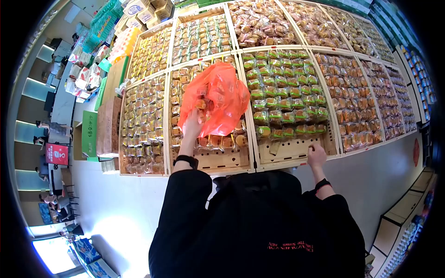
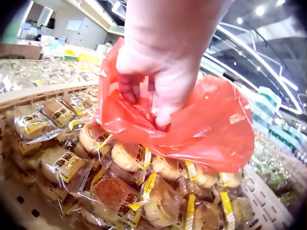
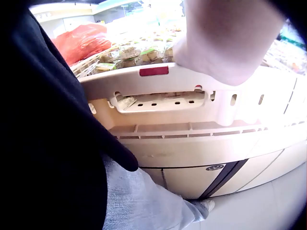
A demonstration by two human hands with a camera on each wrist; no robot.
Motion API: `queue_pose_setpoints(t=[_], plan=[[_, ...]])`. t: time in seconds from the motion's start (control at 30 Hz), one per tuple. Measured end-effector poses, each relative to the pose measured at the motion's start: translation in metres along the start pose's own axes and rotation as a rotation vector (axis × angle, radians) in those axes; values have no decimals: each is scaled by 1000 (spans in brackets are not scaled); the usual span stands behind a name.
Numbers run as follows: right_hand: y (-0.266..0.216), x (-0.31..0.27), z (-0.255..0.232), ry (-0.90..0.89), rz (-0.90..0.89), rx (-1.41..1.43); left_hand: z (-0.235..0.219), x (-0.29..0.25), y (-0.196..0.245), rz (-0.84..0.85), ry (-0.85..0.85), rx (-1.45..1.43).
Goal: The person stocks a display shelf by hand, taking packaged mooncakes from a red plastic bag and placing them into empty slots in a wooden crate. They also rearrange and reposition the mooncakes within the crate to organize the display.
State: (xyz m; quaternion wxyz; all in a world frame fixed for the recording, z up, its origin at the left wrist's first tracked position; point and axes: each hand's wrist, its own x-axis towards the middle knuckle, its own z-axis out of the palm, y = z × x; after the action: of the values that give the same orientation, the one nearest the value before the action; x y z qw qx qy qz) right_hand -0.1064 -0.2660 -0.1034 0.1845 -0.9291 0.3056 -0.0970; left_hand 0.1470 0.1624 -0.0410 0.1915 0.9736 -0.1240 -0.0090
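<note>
My left hand (image 1: 193, 122) grips a thin red plastic bag (image 1: 225, 99) above a crate of wrapped pastries. In the left wrist view the fingers and thumb of that hand (image 2: 160, 88) bunch the bag's film (image 2: 211, 127). Just under it lie small round pastries (image 2: 125, 155) in clear wrappers with yellow strips. My right hand (image 1: 317, 155), fingers loosely curled and holding nothing, is over the front part of the neighbouring crate, near green-labelled wrapped pastries (image 1: 283, 95). In the right wrist view the wrist hides most of its fingers behind the crate's front rim (image 3: 124, 76).
Further crates of wrapped snacks (image 1: 354, 99) extend right and behind in two rows. Cardboard boxes (image 1: 109, 125) and a green carton (image 1: 89, 134) stand left of the crates. Pale floor (image 1: 116, 208) lies around the person, with shelves (image 1: 403, 208) at the right.
</note>
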Motion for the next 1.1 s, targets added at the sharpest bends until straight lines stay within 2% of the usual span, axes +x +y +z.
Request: queue_pose_setpoints(t=[0.03, 0.1, 0.13, 0.17, 0.23, 0.27, 0.3, 0.37, 0.43, 0.5, 0.63, 0.7, 0.77, 0.83, 0.9, 0.97, 1.03, 1.07, 1.1], plan=[[-1, -2, -2, -1, 4, -1, -5, -6, 1, 1, -3, 6], [-3, -3, -3, -6, 5, 4, -16, -17, 4, 5, 167, -448], [-3, -2, -3, -7, 1, 5, -23, -22, 9, -26, 132, -703], [-3, -1, -2, -7, -2, 10, -28, -28, 14, -26, 136, -699], [-2, -2, -1, 5, -23, 37, -40, -42, 33, -127, 84, -1536], [-2, -1, 0, 5, -28, 39, -47, -49, 39, -102, -44, -1798], [-2, -1, 0, -4, -19, 27, -49, -53, 44, -101, -39, -1799], [0, -2, -1, -17, -10, 8, -48, -60, 54, -87, -197, -2102], [0, -1, -2, -41, -15, 11, -40, -60, 62, -97, -204, -2053], [-1, -2, -3, -37, -17, 19, -35, -59, 71, -150, -201, -1878], [-4, -3, -7, -36, -9, 25, -19, -55, 85, -226, -316, -1793], [-6, -3, -8, -19, 6, 18, -9, -51, 94, -218, -331, -1738], [-8, -4, -12, -23, -3, 26, 0, -48, 105, -203, -382, -1464], [-6, -3, -11, -2, 3, 16, 20, -44, 105, -185, -452, -1409], [-9, 0, -13, -121, 72, -35, 23, -45, 120, -159, -563, -1358], [-1, 10, -3, -221, 68, 203, 18, -46, 141, -122, -611, -1261], [-20, 16, -1, -312, -124, 584, 21, -41, 157, 164, -678, -651], [-40, 18, -7, -337, -289, 546, 30, -40, 163, 295, -626, -602], [-65, 18, -18, -363, -454, 505, 31, -40, 173, 302, -630, -609]])
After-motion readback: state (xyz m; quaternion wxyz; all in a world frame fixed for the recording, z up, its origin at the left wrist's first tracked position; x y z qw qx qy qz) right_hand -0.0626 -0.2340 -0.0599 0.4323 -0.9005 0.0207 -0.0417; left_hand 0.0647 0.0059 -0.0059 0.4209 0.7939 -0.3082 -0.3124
